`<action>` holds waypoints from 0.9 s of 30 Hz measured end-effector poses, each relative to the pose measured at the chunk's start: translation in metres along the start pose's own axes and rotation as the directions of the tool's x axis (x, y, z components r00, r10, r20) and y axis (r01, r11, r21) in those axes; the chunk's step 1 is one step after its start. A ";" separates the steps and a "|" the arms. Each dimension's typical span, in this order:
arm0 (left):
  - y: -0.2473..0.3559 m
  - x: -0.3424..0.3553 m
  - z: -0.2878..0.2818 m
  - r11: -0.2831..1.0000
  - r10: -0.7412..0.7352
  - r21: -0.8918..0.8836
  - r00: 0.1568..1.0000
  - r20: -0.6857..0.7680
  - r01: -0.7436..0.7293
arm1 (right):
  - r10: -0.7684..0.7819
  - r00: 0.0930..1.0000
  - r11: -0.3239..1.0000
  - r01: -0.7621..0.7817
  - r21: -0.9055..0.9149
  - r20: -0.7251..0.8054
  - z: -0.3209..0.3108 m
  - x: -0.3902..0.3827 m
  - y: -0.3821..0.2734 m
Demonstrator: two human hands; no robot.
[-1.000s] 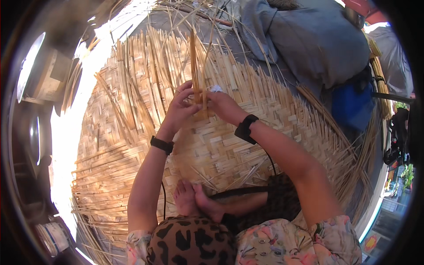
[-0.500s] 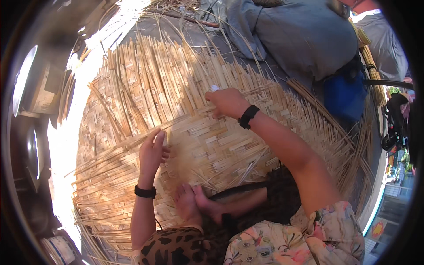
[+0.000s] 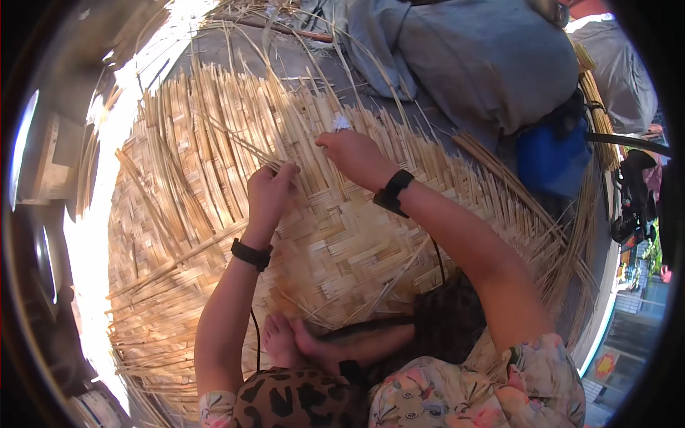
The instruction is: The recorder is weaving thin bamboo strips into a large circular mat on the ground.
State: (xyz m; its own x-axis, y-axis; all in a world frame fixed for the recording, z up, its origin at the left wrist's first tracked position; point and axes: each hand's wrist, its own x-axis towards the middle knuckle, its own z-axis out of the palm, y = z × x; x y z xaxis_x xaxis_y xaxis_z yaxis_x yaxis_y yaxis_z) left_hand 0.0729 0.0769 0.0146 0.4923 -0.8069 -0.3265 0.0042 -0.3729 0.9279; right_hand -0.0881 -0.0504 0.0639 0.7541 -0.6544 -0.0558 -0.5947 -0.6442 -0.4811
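Left hand (image 3: 270, 191) pinches strip (image 3: 235, 143); right hand (image 3: 354, 155) presses mat (image 3: 342, 250).

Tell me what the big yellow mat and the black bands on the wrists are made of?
The large pale-yellow woven mat looks like flat, matte split bamboo or reed strips, loose at the edges. The black wrist bands look like smooth rubber or plastic; it is hard to tell which.

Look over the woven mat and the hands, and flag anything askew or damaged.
Nothing looks damaged. The woven mat has loose strip ends fanning unevenly past its far edge, unwoven. The left hand grips one strip; the right hand rests on the weave, something white at its fingertips.
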 end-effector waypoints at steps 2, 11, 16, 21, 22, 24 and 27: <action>-0.002 -0.009 -0.009 0.998 -0.020 -0.059 1.000 0.007 0.021 | 0.015 1.000 1.000 -0.015 -0.019 0.022 0.022 0.027 0.007; -0.005 -0.018 -0.007 0.916 -0.045 -0.394 0.995 0.085 0.075 | 0.215 0.827 0.704 -0.500 0.505 0.520 0.016 0.070 0.022; -0.002 -0.020 -0.003 0.906 -0.055 -0.416 0.997 0.056 0.073 | 0.059 0.866 0.566 -0.439 0.698 0.497 0.013 0.067 0.024; 0.000 -0.008 0.001 0.968 -0.096 -0.228 0.995 0.037 0.102 | -0.013 0.999 0.956 0.027 0.292 -0.050 0.014 0.038 0.017; -0.002 -0.004 0.002 0.984 -0.086 -0.154 0.995 0.045 0.092 | 0.017 1.000 0.961 -0.009 0.277 -0.026 0.012 0.027 0.012; -0.007 0.005 0.008 0.989 -0.102 -0.100 0.992 0.081 0.109 | -0.043 0.997 0.913 0.063 0.404 -0.059 0.008 -0.002 -0.004; -0.018 0.006 0.011 0.988 -0.064 -0.129 0.980 0.191 0.089 | -0.274 0.958 0.954 0.260 0.147 0.086 0.003 -0.035 -0.020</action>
State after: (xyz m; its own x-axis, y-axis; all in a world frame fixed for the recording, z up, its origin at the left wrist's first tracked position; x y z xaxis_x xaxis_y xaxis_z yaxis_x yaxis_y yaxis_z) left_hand 0.0658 0.0738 -0.0056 0.3159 -0.8541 -0.4133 0.1603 -0.3813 0.9105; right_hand -0.1014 -0.0136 0.0729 0.9092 -0.4163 0.0034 -0.3306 -0.7269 -0.6019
